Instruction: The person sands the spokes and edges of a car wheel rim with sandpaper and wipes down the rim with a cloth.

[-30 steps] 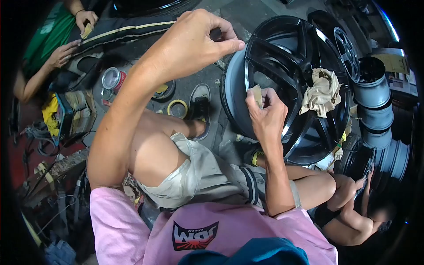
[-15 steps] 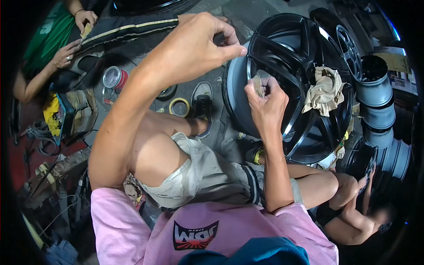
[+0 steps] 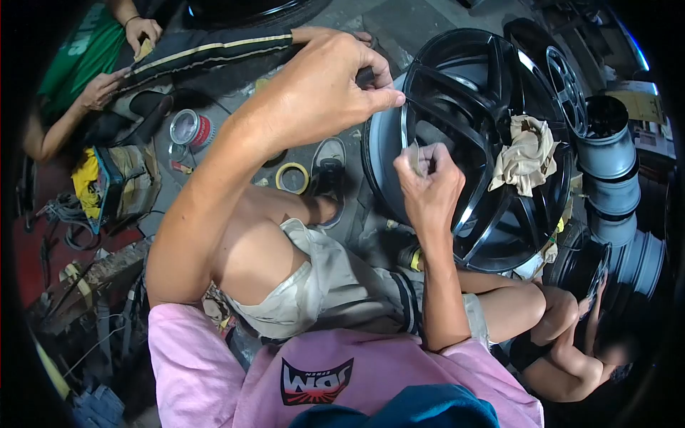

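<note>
At the near-left edge of a black spoked wheel (image 3: 457, 100), my left hand (image 3: 357, 78) has its fingers curled and thumb extended to the rim. Something small and dark shows inside its curl, too hidden to name. My right hand (image 3: 432, 182) pinches a small tan folded sheet (image 3: 416, 158) against the rim edge, just below the left thumb. A crumpled beige cloth (image 3: 526, 157) lies over the wheel's centre and spokes.
At left are a co-worker's hands (image 3: 100, 89) with a tan piece, a can (image 3: 193, 128), a tape roll (image 3: 292, 178) and a box with yellow material (image 3: 87, 182). Stacked rims (image 3: 606, 157) stand at right; another person (image 3: 571, 364) sits lower right.
My left hand has moved slightly right and down along the rim. My right hand stays near the same spot, its sheet now turned more edge-on. The wheel and cloth appear slightly lower in view.
</note>
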Tool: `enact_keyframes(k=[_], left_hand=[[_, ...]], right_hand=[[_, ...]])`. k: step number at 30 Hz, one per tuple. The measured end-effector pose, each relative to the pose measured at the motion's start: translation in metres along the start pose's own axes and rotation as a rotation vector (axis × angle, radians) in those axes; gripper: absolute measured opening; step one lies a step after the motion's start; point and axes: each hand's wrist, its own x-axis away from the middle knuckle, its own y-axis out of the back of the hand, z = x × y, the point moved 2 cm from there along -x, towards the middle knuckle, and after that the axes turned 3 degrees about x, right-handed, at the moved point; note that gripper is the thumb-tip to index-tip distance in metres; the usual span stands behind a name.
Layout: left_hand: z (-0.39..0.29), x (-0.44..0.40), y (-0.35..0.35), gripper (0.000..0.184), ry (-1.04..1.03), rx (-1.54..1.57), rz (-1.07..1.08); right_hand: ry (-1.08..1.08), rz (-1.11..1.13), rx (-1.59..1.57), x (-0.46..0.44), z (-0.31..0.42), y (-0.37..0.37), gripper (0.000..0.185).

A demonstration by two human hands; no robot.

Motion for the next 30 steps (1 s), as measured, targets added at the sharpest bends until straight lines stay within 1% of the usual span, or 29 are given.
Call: enact_keyframes(k=[2,3,6,7,10,11,14,15,18,21,22,24,26,27,29,30], left_hand=[[0.006,0.0,-0.005,0.032,-0.093,0.026,-0.067],[0.008,0.001,-0.007,0.034,-0.123,0.035,-0.087],[0.006,0.001,-0.002,0.034,-0.093,0.033,-0.08],[0.001,0.0,0.001,0.031,-0.014,0.029,-0.025],[-0.005,-0.003,-0.002,0.028,0.077,0.035,0.058],[-0.005,-0.003,-0.003,0.028,0.086,0.037,0.068],[-0.005,-0.001,-0.004,0.029,0.104,0.022,0.073],[-0.005,-0.001,-0.002,0.03,0.108,0.015,0.066],[-0.005,-0.002,-0.005,0.03,0.081,0.012,0.056],[-0.007,0.0,-0.007,0.029,0.107,0.012,0.057],[-0.007,0.001,-0.007,0.029,0.082,-0.003,0.054],[-0.009,0.0,-0.003,0.029,0.059,-0.016,0.04],[-0.012,-0.004,0.0,0.029,0.167,-0.007,0.104],[-0.009,-0.003,-0.002,0.029,0.166,-0.005,0.108],[-0.006,-0.001,-0.006,0.03,0.016,0.002,0.026],[-0.008,0.0,-0.007,0.03,0.016,0.001,0.029]], right_hand=[[0.002,0.012,-0.053,-0.01,0.001,-0.002,0.024],[-0.083,0.037,-0.082,-0.013,0.007,-0.001,0.025],[-0.077,0.016,-0.065,-0.005,-0.002,0.0,0.026],[-0.075,0.031,-0.074,-0.005,-0.003,0.001,0.027],[-0.042,0.041,-0.065,-0.018,0.001,-0.003,0.028],[-0.012,0.02,-0.084,-0.025,0.003,-0.007,0.029],[-0.01,0.011,-0.075,-0.022,0.004,-0.006,0.03],[-0.055,0.039,-0.073,-0.019,0.004,-0.003,0.029],[-0.043,0.057,-0.022,-0.022,0.005,-0.003,0.028],[-0.005,0.017,-0.07,-0.026,0.003,-0.01,0.028],[0.022,0.0,-0.092,-0.028,0.006,-0.011,0.028],[0.011,0.011,-0.043,-0.02,0.009,-0.004,0.027],[-0.068,0.077,-0.042,-0.016,0.002,-0.002,0.026],[-0.038,0.065,-0.026,-0.019,0.004,-0.002,0.026],[-0.028,0.06,-0.046,-0.032,0.007,-0.006,0.027],[-0.007,0.062,-0.065,-0.035,0.009,-0.008,0.028]])
